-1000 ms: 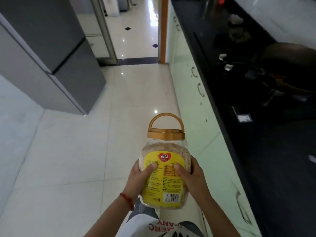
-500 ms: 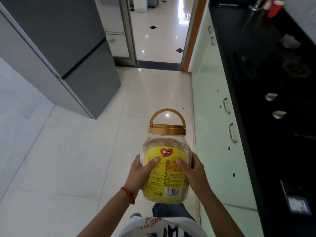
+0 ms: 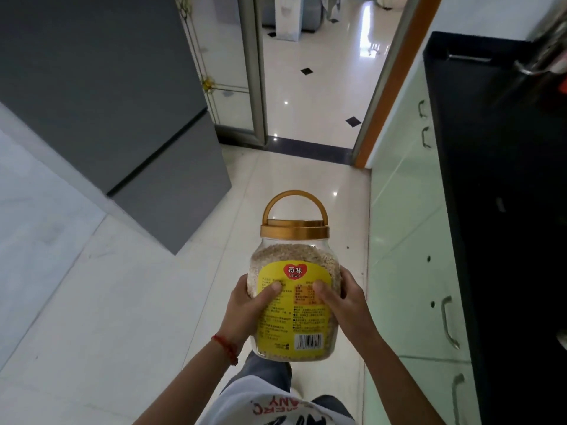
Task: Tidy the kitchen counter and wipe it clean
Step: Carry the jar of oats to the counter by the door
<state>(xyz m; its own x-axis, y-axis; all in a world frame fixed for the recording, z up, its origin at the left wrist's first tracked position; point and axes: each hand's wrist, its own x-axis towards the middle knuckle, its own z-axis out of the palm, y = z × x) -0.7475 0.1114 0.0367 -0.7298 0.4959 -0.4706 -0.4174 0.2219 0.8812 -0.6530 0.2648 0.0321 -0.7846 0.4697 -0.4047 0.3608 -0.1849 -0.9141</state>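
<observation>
A clear plastic jar of oats (image 3: 294, 262) with a gold lid, a gold carry handle and a yellow label is held upright in front of me, above the floor. My left hand (image 3: 248, 308) grips its left side, thumb across the label. My right hand (image 3: 346, 305) grips its right side the same way. The black kitchen counter (image 3: 497, 185) runs along the right edge of the view, apart from the jar.
Pale green cabinet doors (image 3: 408, 240) with metal handles sit under the counter. A dark grey fridge (image 3: 122, 111) stands at the left. An open doorway (image 3: 313, 81) with an orange frame lies ahead. Glossy tiled floor (image 3: 122, 317) fills the aisle.
The view has advanced along the aisle toward the doorway; the stove and pan on the counter have dropped out of view. Both hands keep the same grip on the jar.
</observation>
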